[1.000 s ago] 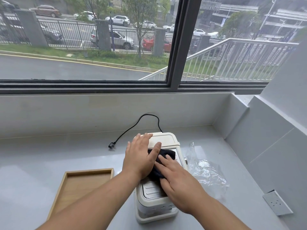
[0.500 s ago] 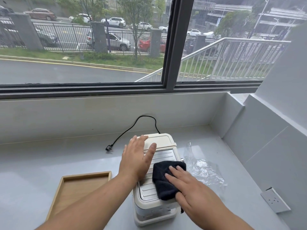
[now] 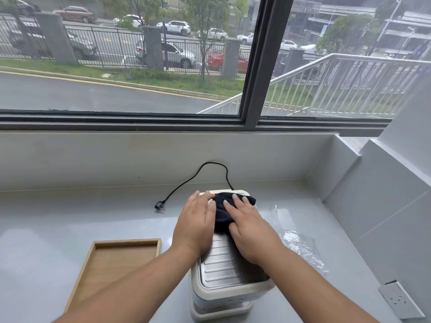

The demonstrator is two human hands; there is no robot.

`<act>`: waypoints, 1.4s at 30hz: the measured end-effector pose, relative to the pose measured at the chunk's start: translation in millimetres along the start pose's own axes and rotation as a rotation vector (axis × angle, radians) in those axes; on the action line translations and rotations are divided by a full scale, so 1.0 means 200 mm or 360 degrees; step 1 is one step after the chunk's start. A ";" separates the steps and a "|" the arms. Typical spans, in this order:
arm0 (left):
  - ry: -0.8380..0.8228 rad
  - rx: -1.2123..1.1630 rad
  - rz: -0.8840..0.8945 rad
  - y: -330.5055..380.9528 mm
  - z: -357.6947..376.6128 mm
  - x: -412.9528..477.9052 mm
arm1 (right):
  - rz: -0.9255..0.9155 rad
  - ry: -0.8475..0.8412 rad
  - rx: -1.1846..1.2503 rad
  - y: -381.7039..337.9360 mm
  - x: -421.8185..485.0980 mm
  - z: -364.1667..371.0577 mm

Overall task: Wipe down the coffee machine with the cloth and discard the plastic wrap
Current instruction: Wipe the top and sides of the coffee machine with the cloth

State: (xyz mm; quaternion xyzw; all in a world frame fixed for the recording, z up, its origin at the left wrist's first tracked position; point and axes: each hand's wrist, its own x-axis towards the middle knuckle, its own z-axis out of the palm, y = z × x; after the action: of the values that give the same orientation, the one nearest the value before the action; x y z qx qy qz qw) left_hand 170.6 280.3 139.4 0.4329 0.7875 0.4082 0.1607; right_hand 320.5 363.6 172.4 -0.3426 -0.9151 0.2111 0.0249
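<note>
The right hand (image 3: 250,231) presses flat, fingers spread, on one dark fuzzy cloth (image 3: 222,212) atop the ribbed cream coffee machine (image 3: 224,266). The left hand (image 3: 194,226) rests open beside it. One crinkled plastic wrap (image 3: 300,245) lies right.

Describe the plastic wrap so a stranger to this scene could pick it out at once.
Start at the cream coffee machine standing on the grey counter below the window. Look just to its right, toward the tiled side wall: the plastic wrap lies crumpled on the counter. It is the only clear, glinting thing there, unlike the dark cloth or wooden tray.
</note>
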 end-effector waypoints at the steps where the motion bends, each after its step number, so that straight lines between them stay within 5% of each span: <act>1: 0.0012 0.0038 0.0007 -0.01 0.01 0.01 | -0.0017 -0.0008 0.0006 -0.01 0.03 0.00; 11: 0.0267 -0.0061 -0.0108 0.03 -0.02 0.00 | -0.0164 -0.0035 -0.0002 -0.16 0.21 0.03; 20: 0.0102 0.0115 0.0160 0.05 -0.04 -0.04 | -0.0321 -0.0099 0.0114 -0.16 0.03 0.07; 42: 0.0077 0.0030 0.0123 0.02 -0.02 -0.03 | -0.0199 -0.0154 0.0025 -0.09 -0.43 0.10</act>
State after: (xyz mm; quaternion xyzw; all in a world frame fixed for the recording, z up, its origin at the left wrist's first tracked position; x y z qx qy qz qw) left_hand 174.2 274.6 144.9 0.4545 0.7777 0.4169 0.1217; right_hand 372.4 289.1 170.1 -0.2741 -0.9332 0.2326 -0.0037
